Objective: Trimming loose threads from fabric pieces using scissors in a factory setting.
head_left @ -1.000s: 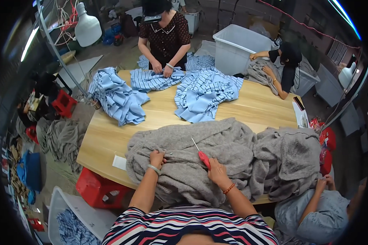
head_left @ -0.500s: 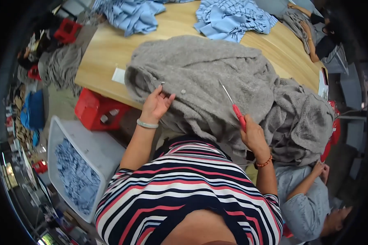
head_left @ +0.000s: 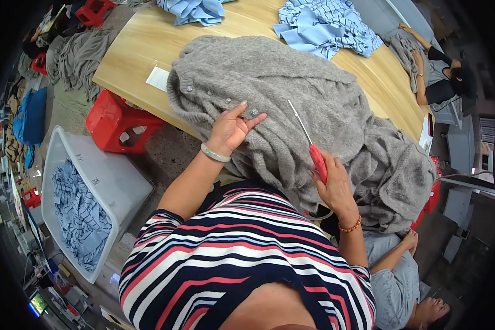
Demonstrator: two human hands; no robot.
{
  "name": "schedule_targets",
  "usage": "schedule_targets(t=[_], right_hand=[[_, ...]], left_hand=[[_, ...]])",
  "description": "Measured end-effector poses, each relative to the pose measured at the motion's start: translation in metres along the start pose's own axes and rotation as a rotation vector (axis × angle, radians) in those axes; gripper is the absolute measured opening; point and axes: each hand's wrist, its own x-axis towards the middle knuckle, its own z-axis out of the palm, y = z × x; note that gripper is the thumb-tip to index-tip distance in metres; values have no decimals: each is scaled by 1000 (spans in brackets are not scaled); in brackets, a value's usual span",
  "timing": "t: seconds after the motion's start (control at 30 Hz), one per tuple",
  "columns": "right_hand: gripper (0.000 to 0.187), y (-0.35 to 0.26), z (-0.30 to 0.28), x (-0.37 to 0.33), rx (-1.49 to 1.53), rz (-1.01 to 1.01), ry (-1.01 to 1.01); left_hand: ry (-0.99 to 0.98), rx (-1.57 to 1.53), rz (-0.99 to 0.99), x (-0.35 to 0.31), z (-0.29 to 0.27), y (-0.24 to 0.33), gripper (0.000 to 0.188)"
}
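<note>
- Left hand [head_left: 230,128] is loosely open, touching a grey garment [head_left: 302,82] beside its buttons [head_left: 254,112].
- Right hand [head_left: 338,186] is closed around a red-handled tool [head_left: 317,158].
- The garment lies heaped on the worktop [head_left: 131,48].

The garment [head_left: 280,71] is rough, matt knit; buttons [head_left: 254,112] shiny, perhaps metal; handle [head_left: 316,157] plastic, blade [head_left: 301,124] metal; table [head_left: 129,52] smooth, wood-grained.

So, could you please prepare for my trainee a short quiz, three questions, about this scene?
1. Which of the person's own hands holds the red-handled tool?
2. True or false: striped blue cloth lies in the white bin.
3. Which is nearest to the left hand: (a) the silvery buttons, (b) the white card, (c) the red stool?

Key: 1. the right hand; 2. true; 3. a.
</note>
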Motion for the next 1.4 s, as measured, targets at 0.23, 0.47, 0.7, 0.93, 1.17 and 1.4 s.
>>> schedule_targets(t=[0.23,0.47,0.7,0.93,1.17,1.4], right_hand=[[27,-25,-12,4,-5,178,-362],[30,-35,-11,13,102,90,-341],[35,-43,-4,18,68,28,-315],[33,-60,-2,47,-109,46,-389],[33,-62,6,52,-1,-75,-341],[33,-74,12,70,-40,-76,-329]], left_hand=[[24,2,81,6,-13,-8,3],[-38,51,120,3,-24,-7,6],[89,-86,172,9,-25,39,9],[77,16,217,19,-45,31,7],[30,9,165,21,-54,60,11],[90,-40,314,47,-58,91,6]])
